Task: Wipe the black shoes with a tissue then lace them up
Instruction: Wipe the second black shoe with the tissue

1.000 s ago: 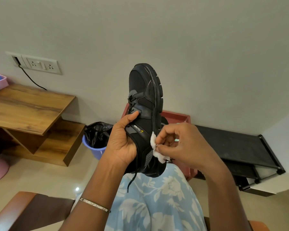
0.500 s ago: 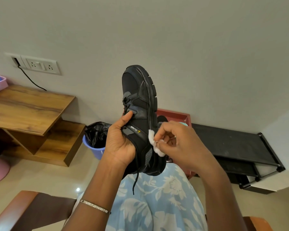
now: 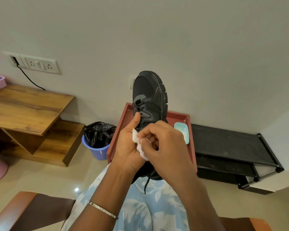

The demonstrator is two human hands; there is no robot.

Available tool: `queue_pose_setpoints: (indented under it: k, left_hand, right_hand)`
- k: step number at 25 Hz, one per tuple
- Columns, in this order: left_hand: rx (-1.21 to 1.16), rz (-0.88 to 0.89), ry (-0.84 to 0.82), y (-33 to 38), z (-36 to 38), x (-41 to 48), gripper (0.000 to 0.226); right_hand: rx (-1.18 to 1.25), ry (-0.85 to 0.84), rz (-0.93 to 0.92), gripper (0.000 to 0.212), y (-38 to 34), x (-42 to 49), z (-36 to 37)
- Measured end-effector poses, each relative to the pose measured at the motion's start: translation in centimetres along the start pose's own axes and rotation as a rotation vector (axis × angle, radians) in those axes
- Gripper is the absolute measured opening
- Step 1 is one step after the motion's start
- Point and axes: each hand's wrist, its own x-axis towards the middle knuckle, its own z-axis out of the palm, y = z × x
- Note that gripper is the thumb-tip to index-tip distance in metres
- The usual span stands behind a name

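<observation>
Black and held toe-up over the person's lap, the shoe (image 3: 150,97) has rolled a little in the last second, so its lacing now faces the person instead of its sole edge. The red tray (image 3: 178,114) stands behind it. The left hand (image 3: 127,150) grips the shoe round its middle, thumb laid up beside the eyelets. The right hand (image 3: 167,147) has crossed from the sole side onto the collar and hides the lower half. Its curled fingers pinch the crumpled tissue (image 3: 135,138), wedged between the 2 hands and seemingly against the shoe. 1 loose lace end (image 3: 146,182) dangles below. I'd say the wiping has moved to a fresh patch and lacing is not yet begun.
</observation>
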Motion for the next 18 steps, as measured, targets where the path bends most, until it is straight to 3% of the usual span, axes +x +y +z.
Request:
queue_pose_setpoints:
  k: [3, 6, 11, 16, 18]
  left_hand:
    - [-0.094, -0.047, -0.040, -0.6, -0.7, 0.2, 0.034]
    - [-0.043, -0.042, -0.036, 0.1, -0.3, 0.1, 0.033]
    - [-0.055, 0.108, 0.029, 1.8, -1.0, 0.8, 0.054]
    - [-0.137, 0.222, -0.007, 2.4, -1.6, 1.2, 0.049]
    - [-0.136, 0.245, -0.028, 2.6, -1.8, 1.0, 0.046]
  right_hand:
    - [-0.041, 0.180, -0.057, 0.011, -0.2, 1.2, 2.0]
    - [-0.047, 0.137, -0.088, 0.010, 0.2, 0.5, 1.8]
    - [0.082, -0.030, -0.005, 0.018, 2.6, -1.6, -1.2]
    - [0.122, 0.214, -0.014, 0.018, 4.1, -0.4, 0.0]
    - [0.165, 0.176, -0.063, 0.017, 4.2, -0.7, 0.0]
